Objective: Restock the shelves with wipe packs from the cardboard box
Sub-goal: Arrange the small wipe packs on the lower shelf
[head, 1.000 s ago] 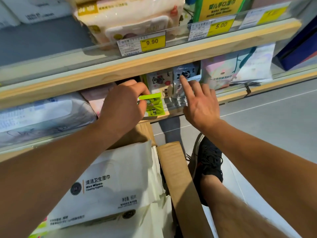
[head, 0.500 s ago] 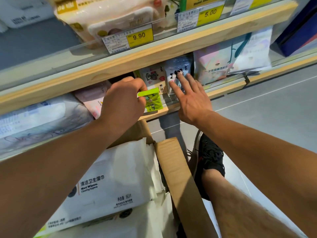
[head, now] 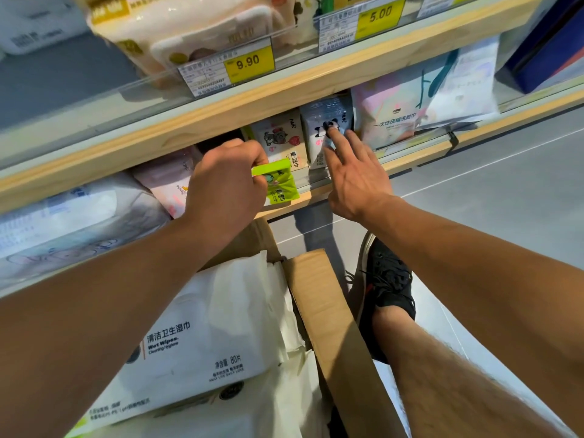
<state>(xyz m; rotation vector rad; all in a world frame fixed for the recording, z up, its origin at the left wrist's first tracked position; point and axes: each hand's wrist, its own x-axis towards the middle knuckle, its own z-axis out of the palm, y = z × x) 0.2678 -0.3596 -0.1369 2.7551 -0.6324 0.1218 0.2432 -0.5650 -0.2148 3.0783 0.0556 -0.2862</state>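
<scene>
My left hand [head: 226, 181] grips a small green wipe pack [head: 279, 184] at the front edge of the lower shelf [head: 420, 159]. My right hand [head: 357, 178] reaches in with straight fingers, and its fingertips press on a blue-white panda pack [head: 322, 121] that stands on that shelf. A white pack with a cartoon animal [head: 278, 140] stands just left of the panda pack. Below my arms the cardboard box [head: 335, 327] holds large white wet-wipe packs [head: 205, 343].
The upper shelf [head: 284, 90] carries price tags reading 9.90 [head: 248, 63] and 5.00 [head: 379, 14] and a large beige pack. Big soft packs fill the lower shelf at left [head: 63, 222] and right [head: 410, 105]. My black shoe [head: 385, 295] stands beside the box on the grey floor.
My right hand has moved deeper into the shelf, its fingertips higher on the panda pack. The left hand keeps the green pack at the shelf edge.
</scene>
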